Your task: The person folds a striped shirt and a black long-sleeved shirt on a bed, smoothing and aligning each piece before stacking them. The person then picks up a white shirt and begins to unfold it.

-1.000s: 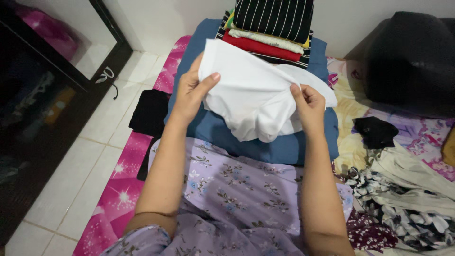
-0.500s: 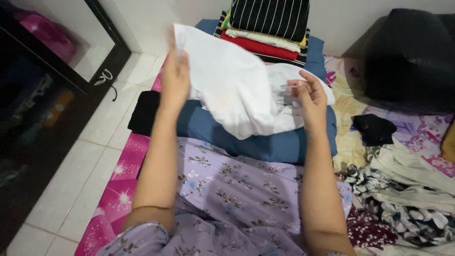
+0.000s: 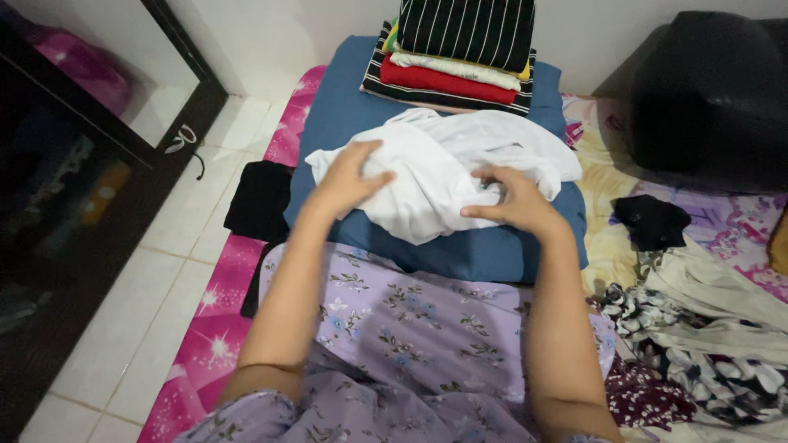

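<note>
Far out to the left of my left hand (image 3: 349,176) stands a dark cabinet (image 3: 74,205) with a glossy front, and between it and me runs a strip of white tiled floor (image 3: 139,303). Closer in, a pink star-patterned mat (image 3: 205,344) lies under my left forearm, and a black cloth (image 3: 261,199) sits on its edge just left of that hand.

My left hand rests palm down on the white garment (image 3: 443,164), fingers curled and bunching the cloth under them. The garment lies rumpled on a blue pillow (image 3: 484,250) right in front of me, spread between my two hands and a little past each.

Beyond both hands, at the far end of the pillow against the pale wall (image 3: 271,33), sits a stack of folded clothes (image 3: 460,49): black with white stripes on top, then pale and red layers.

My right hand (image 3: 513,201) is on the near right part of the garment, fingers bent and pinching a fold of it, close to my left but not touching it.

Right of that hand lie a floral sheet (image 3: 722,226), a small black cloth (image 3: 652,220) and a heap of loose patterned clothes (image 3: 706,353), with a big black bag (image 3: 710,98) farther back. My lilac flowered lap (image 3: 410,336) fills the space below both hands.
</note>
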